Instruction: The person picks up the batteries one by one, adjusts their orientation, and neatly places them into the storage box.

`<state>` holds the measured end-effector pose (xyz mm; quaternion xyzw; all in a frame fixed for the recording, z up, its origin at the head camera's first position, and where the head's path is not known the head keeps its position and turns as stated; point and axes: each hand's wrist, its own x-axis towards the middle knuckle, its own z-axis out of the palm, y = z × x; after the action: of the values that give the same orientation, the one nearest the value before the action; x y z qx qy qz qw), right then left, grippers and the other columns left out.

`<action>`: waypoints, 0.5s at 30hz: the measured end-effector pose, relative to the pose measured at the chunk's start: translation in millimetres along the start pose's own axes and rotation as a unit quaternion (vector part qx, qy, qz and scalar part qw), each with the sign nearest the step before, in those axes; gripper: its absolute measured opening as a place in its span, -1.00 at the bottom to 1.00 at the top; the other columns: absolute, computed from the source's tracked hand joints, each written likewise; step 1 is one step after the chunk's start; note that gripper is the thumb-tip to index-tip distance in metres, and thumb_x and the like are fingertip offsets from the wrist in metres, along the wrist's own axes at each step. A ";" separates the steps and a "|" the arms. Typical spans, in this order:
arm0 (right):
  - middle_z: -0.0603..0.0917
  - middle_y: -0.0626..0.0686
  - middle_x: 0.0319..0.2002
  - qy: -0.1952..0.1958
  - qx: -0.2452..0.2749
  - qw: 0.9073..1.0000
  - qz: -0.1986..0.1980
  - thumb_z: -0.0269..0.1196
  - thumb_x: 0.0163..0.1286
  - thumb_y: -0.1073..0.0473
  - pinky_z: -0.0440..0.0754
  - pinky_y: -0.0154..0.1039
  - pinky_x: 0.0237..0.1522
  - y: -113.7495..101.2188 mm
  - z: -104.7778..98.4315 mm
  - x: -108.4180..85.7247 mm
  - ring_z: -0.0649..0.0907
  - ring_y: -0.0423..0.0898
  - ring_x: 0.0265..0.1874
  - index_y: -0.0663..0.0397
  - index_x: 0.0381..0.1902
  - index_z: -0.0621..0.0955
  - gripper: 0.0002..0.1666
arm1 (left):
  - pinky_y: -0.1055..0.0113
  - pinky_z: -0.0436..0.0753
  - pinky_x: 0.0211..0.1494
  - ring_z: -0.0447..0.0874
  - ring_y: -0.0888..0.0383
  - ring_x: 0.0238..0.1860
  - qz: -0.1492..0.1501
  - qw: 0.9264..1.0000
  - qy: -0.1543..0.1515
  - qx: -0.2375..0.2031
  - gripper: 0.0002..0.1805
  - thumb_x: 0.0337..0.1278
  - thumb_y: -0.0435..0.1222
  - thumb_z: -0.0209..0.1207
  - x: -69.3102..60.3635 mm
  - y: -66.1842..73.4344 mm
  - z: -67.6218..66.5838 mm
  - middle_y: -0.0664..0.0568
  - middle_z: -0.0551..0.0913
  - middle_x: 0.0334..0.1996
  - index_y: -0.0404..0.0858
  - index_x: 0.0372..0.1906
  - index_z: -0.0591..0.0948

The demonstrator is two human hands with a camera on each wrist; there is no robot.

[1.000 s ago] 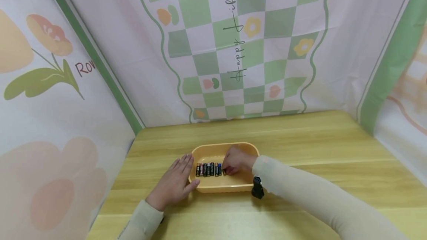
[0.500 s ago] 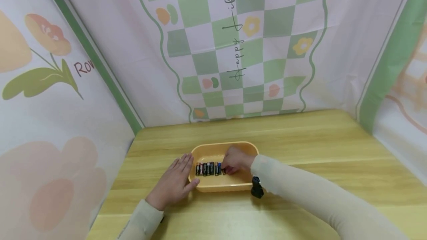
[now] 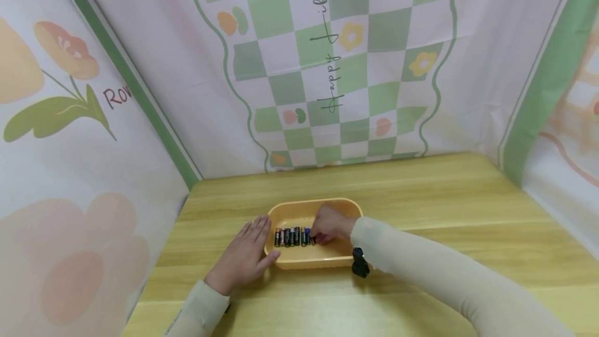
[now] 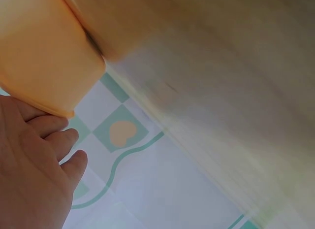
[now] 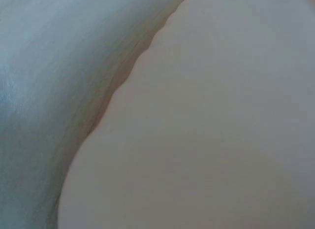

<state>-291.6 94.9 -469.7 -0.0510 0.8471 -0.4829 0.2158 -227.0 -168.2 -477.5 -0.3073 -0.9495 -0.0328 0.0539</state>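
Observation:
A yellow-orange plastic basket stands on the table, with several small batteries lying side by side across its left and middle floor. My right hand reaches inside, fingers curled, and pinches a battery at the right end of the row; the fingers hide most of it. My left hand rests at the basket's left end with its fingers straight. In the left wrist view, the fingertips of this hand touch the basket's rim. A blurred pale surface fills most of the right wrist view.
The wooden table extends around the basket on all sides. Behind it hangs a cloth with green and white checks, and more printed cloth covers the left side. A black device sits at the right wrist.
The right hand and its battery have shifted very slightly left, closer to the row. The left hand stays in place.

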 end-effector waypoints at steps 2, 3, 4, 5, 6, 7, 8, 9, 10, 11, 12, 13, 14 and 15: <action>0.68 0.19 -0.55 -0.003 0.004 1.000 -0.001 0.32 0.16 0.44 0.72 -0.15 -0.48 0.7 -0.3 1.0 0.69 0.02 -0.60 0.33 -0.60 0.58 -0.83 | 0.06 -0.08 0.50 -0.10 -0.08 0.51 0.000 1.000 0.001 -0.001 -0.15 0.44 0.18 -0.21 0.3 0.2 0.4 -0.18 -0.06 0.52 -0.37 0.50 0.02; 0.68 0.19 -0.55 -0.003 0.005 1.000 -0.001 0.31 0.15 0.45 0.72 -0.15 -0.48 1.5 -0.5 1.8 0.69 0.02 -0.60 0.34 -0.60 0.58 -0.83 | 0.05 -0.08 0.50 -0.10 -0.08 0.51 0.000 1.000 0.002 -0.001 -0.15 0.44 0.18 -0.21 0.5 0.3 0.4 -0.18 -0.05 0.52 -0.37 0.50 0.02; 0.68 0.20 -0.54 -0.005 0.006 1.000 -0.002 0.31 0.15 0.45 0.72 -0.15 -0.48 1.9 -0.9 1.9 0.69 0.02 -0.60 0.35 -0.59 0.59 -0.84 | 0.05 -0.08 0.50 -0.10 -0.08 0.51 0.000 1.000 0.001 -0.001 -0.15 0.44 0.18 -0.21 0.9 0.4 0.7 -0.18 -0.06 0.52 -0.37 0.51 0.02; 0.68 0.20 -0.54 -0.004 0.005 1.000 -0.002 0.31 0.15 0.45 0.72 -0.15 -0.48 2.2 -1.2 1.9 0.69 0.02 -0.59 0.35 -0.57 0.60 -0.86 | 0.05 -0.08 0.50 -0.10 -0.09 0.51 0.000 1.000 0.001 -0.001 -0.15 0.44 0.19 -0.22 1.4 0.5 0.9 -0.18 -0.05 0.52 -0.37 0.50 0.02; 0.68 0.20 -0.53 -0.005 0.006 1.000 -0.004 0.30 0.16 0.45 0.72 -0.15 -0.47 2.8 -1.7 1.8 0.69 0.03 -0.59 0.36 -0.56 0.61 -0.87 | 0.04 -0.07 0.50 -0.09 -0.09 0.51 0.001 1.000 0.002 -0.001 -0.15 0.44 0.19 -0.22 1.9 0.6 1.2 -0.18 -0.05 0.52 -0.37 0.50 0.02; 0.68 0.20 -0.53 -0.005 0.007 1.000 -0.004 0.30 0.16 0.45 0.72 -0.15 -0.47 3.2 -2.0 1.6 0.69 0.03 -0.58 0.36 -0.54 0.61 -0.89 | 0.04 -0.06 0.50 -0.09 -0.09 0.51 0.002 1.000 0.003 -0.001 -0.15 0.44 0.19 -0.22 2.2 0.8 1.3 -0.18 -0.05 0.52 -0.37 0.50 0.02; 0.68 0.21 -0.52 -0.006 0.009 1.000 -0.004 0.30 0.16 0.45 0.72 -0.15 -0.47 3.6 -2.2 1.2 0.69 0.04 -0.58 0.37 -0.53 0.62 -0.90 | 0.03 -0.06 0.50 -0.08 -0.09 0.50 0.003 1.000 0.004 -0.001 -0.15 0.44 0.19 -0.22 2.5 0.8 1.6 -0.19 -0.04 0.52 -0.37 0.50 0.03; 0.68 0.21 -0.52 -0.007 0.010 1.000 -0.005 0.30 0.16 0.45 0.71 -0.15 -0.47 4.0 -2.5 0.8 0.69 0.04 -0.57 0.37 -0.53 0.62 -0.90 | 0.03 -0.05 0.50 -0.08 -0.09 0.50 0.003 1.000 0.004 -0.001 -0.15 0.44 0.19 -0.21 2.7 0.8 1.9 -0.19 -0.04 0.51 -0.38 0.50 0.03; 0.69 0.20 -0.51 -0.008 0.009 1.000 -0.007 0.30 0.16 0.44 0.71 -0.14 -0.46 3.8 -2.9 -0.2 0.69 0.05 -0.56 0.36 -0.53 0.63 -0.90 | 0.03 -0.05 0.50 -0.08 -0.09 0.50 0.003 1.000 0.004 -0.001 -0.15 0.44 0.19 -0.21 2.9 0.9 2.2 -0.19 -0.04 0.51 -0.38 0.50 0.04; 0.69 0.20 -0.51 -0.008 0.009 1.000 -0.007 0.31 0.16 0.44 0.71 -0.14 -0.46 3.7 -3.0 -0.6 0.70 0.05 -0.56 0.36 -0.53 0.63 -0.90 | 0.03 -0.05 0.49 -0.08 -0.09 0.50 0.004 1.000 0.004 -0.002 -0.15 0.44 0.19 -0.21 2.9 1.0 2.0 -0.19 -0.03 0.51 -0.38 0.50 0.04; 0.69 0.21 -0.51 -0.009 0.010 1.000 -0.009 0.31 0.15 0.43 0.71 -0.14 -0.46 4.0 -3.3 -0.9 0.70 0.06 -0.56 0.37 -0.53 0.63 -0.91 | 0.02 -0.05 0.50 -0.08 -0.08 0.50 0.004 1.000 0.003 -0.002 -0.15 0.44 0.19 -0.21 3.2 0.9 2.2 -0.19 -0.03 0.51 -0.38 0.50 0.05; 0.69 0.20 -0.52 -0.009 0.006 1.000 -0.010 0.31 0.15 0.43 0.71 -0.14 -0.45 4.0 -3.6 -1.4 0.70 0.05 -0.55 0.36 -0.53 0.64 -0.91 | 0.02 -0.06 0.50 -0.09 -0.08 0.51 0.002 1.000 0.001 -0.001 -0.14 0.44 0.20 -0.21 3.3 1.1 1.6 -0.18 -0.03 0.51 -0.37 0.50 0.05; 0.69 0.19 -0.52 -0.010 0.002 1.000 -0.012 0.31 0.14 0.43 0.72 -0.14 -0.45 3.9 -4.2 -1.8 0.70 0.05 -0.55 0.36 -0.53 0.65 -0.91 | 0.02 -0.06 0.49 -0.08 -0.08 0.50 0.002 1.000 -0.002 0.000 -0.14 0.43 0.20 -0.21 3.7 1.3 0.9 -0.18 -0.02 0.51 -0.37 0.50 0.05; 0.69 0.19 -0.52 -0.011 0.000 1.000 -0.013 0.32 0.14 0.42 0.72 -0.14 -0.44 4.0 -5.0 -2.1 0.70 0.06 -0.54 0.36 -0.52 0.65 -0.92 | 0.01 -0.06 0.50 -0.08 -0.07 0.50 0.000 1.000 -0.005 -0.001 -0.14 0.43 0.21 -0.21 4.2 1.5 -0.2 -0.17 -0.02 0.51 -0.37 0.50 0.06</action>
<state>-291.2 101.6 -470.1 -0.0670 0.8439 -0.4853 0.2189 -229.5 -164.6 -476.8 -0.3076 -0.9497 -0.0324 0.0485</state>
